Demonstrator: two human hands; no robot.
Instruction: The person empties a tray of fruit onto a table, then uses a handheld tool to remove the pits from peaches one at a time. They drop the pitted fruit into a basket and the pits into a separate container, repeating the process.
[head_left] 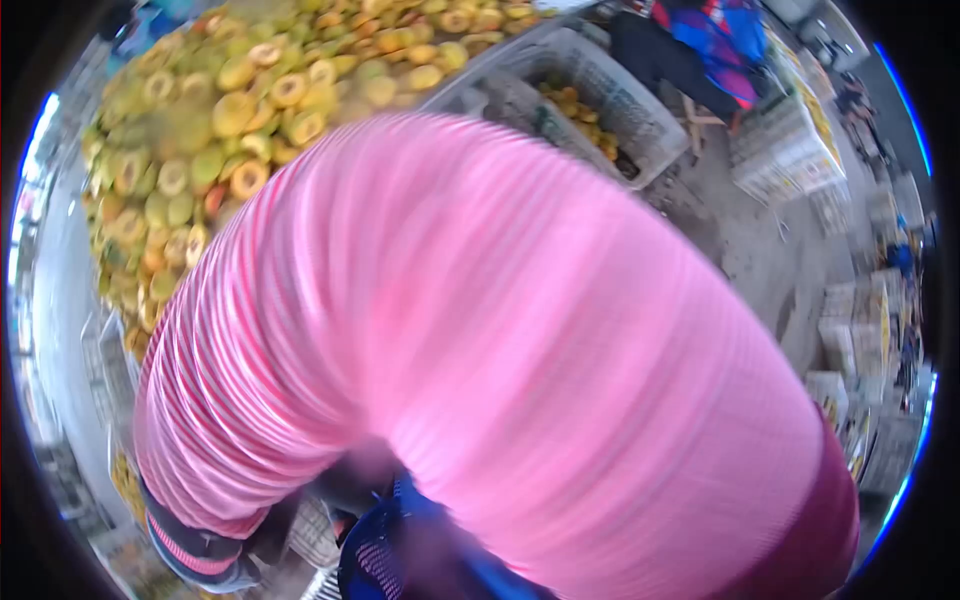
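Observation:
A pink striped sleeve (560,330), blurred by motion, fills most of the head view. It arches from the lower right across to the lower left and looks like my right arm. At its far end is a dark cuff with a pink band (195,555); no fingers show past it, so my right hand is hidden. My left hand does not appear. Under the bend of the arm is a blue basket with holes (372,560), partly covered. Behind the sleeve spreads a large heap of halved yellow-green fruit (235,115), several with round hollows, like pitted peaches.
Beyond the heap, a grey plastic crate (650,130) holds some yellow fruit. A person in a blue and red top (715,50) is at the upper right. Stacked white crates (790,150) stand on the concrete floor (770,260), with more along the right edge.

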